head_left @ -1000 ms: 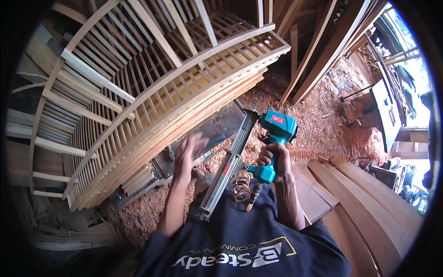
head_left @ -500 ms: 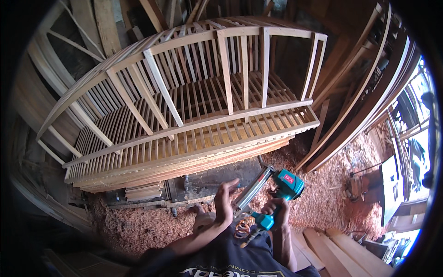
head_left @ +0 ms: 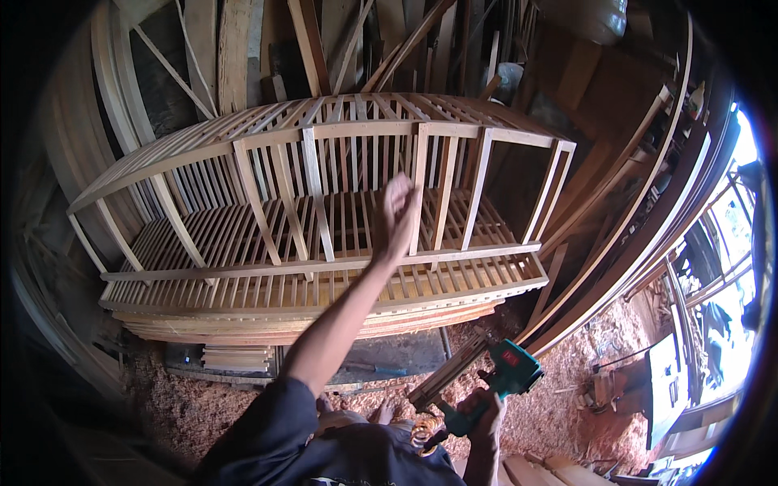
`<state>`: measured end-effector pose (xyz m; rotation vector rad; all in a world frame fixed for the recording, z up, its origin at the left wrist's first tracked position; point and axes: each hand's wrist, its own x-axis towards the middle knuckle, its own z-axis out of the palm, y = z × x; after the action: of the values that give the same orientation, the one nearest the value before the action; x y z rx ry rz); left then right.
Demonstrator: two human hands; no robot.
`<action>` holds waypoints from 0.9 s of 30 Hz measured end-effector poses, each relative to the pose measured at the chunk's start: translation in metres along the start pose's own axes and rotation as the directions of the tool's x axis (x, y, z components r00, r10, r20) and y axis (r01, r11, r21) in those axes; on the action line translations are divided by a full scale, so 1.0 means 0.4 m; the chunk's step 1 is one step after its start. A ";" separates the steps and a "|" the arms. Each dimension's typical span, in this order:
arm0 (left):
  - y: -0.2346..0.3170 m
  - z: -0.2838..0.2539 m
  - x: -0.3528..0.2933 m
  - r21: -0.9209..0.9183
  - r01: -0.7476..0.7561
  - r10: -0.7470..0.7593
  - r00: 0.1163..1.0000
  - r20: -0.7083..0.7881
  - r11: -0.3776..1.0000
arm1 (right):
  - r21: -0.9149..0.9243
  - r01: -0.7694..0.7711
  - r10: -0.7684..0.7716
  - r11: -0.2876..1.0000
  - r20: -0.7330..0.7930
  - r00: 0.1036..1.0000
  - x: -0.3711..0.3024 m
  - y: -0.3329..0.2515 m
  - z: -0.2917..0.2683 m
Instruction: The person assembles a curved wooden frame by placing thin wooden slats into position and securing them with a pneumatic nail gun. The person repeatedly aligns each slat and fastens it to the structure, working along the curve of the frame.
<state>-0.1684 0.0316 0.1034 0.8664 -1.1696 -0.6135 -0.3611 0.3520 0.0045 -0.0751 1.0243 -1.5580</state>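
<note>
A long wooden slatted frame (head_left: 324, 264) with upright bars and a curved top rail spans the view. My left arm stretches across its front, and my left hand (head_left: 395, 217) is at a wooden upright (head_left: 419, 178) right of the middle. Its fingers look curled; whether they grip the upright I cannot make out. Low on the right, my right hand (head_left: 478, 411) is closed round the handle of a green nail gun (head_left: 515, 368). The gun's long magazine points left, toward the bench, and a coiled orange hose (head_left: 425, 431) hangs beside its handle.
Under the frame lie stacked boards (head_left: 324, 326) on a dark bench (head_left: 389, 364). Wood shavings (head_left: 559, 413) cover the floor. Long curved timbers (head_left: 624, 251) lean at the right, and planks (head_left: 235, 57) stand behind. Short wooden strips (head_left: 235, 358) sit beneath the stack.
My left hand has gone from beside the nail gun, fingers spread, up and forward to the upright. The nail gun is lower in view, still in my right hand. The view has tilted upward.
</note>
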 end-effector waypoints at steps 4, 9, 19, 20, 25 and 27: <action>-0.049 0.076 0.170 0.089 0.201 -0.214 0.963 0.166 0.975 | -0.310 0.256 -0.211 0.916 0.172 0.962 0.004 -0.064 0.055; -0.084 0.110 0.157 -0.358 0.355 -0.291 0.931 0.221 0.864 | -0.705 0.539 -0.428 0.460 0.356 0.831 0.126 -0.177 0.192; -0.087 0.099 0.147 -0.177 0.187 -0.136 0.955 0.265 0.966 | -0.551 0.831 -0.587 0.080 0.647 0.486 0.216 -0.294 0.545; -0.086 0.106 0.146 -0.104 0.107 -0.084 0.975 0.204 0.989 | -0.545 0.838 -0.566 0.035 0.680 0.466 0.223 -0.301 0.576; -0.076 0.113 0.146 0.007 0.158 -0.157 0.976 0.153 0.987 | -0.519 0.848 -0.447 -0.109 0.787 0.425 0.247 -0.307 0.655; -0.070 0.105 0.146 -0.029 0.194 -0.187 0.969 0.162 0.981 | -0.517 0.843 -0.418 -0.151 0.806 0.419 0.258 -0.300 0.670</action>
<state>-0.1906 -0.0413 0.1166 0.9107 -1.2189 -0.8766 -0.3310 0.1067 0.1935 -2.0894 1.5599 -1.3733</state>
